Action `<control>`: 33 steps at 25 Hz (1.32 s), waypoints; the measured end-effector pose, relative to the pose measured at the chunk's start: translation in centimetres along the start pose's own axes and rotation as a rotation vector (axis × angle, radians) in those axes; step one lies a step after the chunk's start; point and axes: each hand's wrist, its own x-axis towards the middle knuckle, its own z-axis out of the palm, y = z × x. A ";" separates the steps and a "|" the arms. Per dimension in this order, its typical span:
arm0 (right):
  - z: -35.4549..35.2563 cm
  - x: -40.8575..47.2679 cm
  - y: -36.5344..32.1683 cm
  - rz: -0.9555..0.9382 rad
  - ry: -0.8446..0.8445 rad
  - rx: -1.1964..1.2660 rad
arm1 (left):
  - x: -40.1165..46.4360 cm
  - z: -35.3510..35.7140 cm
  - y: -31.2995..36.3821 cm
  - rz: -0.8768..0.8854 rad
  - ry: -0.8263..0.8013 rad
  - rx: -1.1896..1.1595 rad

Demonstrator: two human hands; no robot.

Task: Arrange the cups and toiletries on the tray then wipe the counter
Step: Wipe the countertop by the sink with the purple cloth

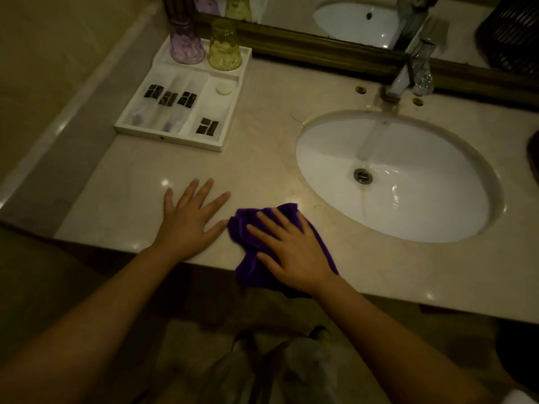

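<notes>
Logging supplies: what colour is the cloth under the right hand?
Purple. The cloth lies flat on the counter under the right hand, clearest in the head view.

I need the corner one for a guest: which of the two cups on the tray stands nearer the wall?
The purple cup, upside down at the tray's back left corner; the yellow cup stands to its right, toward the sink.

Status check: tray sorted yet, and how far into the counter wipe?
Done, by the look of it: purple cup and yellow cup stand inverted at the back of the white tray, packaged toiletries in its compartments. In hand: right hand presses the purple cloth flat at the counter's front edge; left hand rests open beside it. Left: how much counter is wiped can't be told.
</notes>
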 end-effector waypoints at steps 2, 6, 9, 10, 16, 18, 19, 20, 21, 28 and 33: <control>0.4 -1.1 -0.7 -0.084 -0.014 -0.006 | 0.0 -0.4 0.2 -0.001 -0.027 -0.033; 0.0 -2.2 -1.5 -0.151 -0.059 0.054 | -0.9 -2.1 2.3 -0.066 0.037 -0.341; -1.6 -3.5 -0.1 -0.038 0.086 0.162 | -4.1 -2.3 6.4 0.139 0.128 -0.407; -1.9 -4.5 0.6 0.003 0.126 0.144 | -5.0 -1.8 7.7 0.222 0.070 -0.366; -1.6 -6.8 2.3 -0.022 -0.034 0.006 | -5.2 0.7 10.6 0.269 -0.136 -0.060; -1.3 -6.5 2.1 -0.009 -0.030 0.034 | -5.0 0.4 10.4 0.265 -0.141 -0.092; -1.1 -6.6 1.8 0.011 -0.023 0.036 | -5.1 0.3 10.4 0.253 -0.136 -0.111; -0.8 -6.9 1.3 0.041 -0.003 0.026 | -5.5 0.3 10.5 0.238 -0.128 -0.120; -0.4 -7.3 0.6 0.069 0.045 0.008 | -5.8 0.3 10.7 0.227 -0.115 -0.122; 1.0 -9.3 -1.8 0.057 0.391 -0.118 | -8.9 -0.1 11.0 0.300 -0.023 -0.169; 1.4 -10.8 -3.0 0.047 0.388 -0.122 | -10.6 -0.1 11.5 0.324 -0.024 -0.208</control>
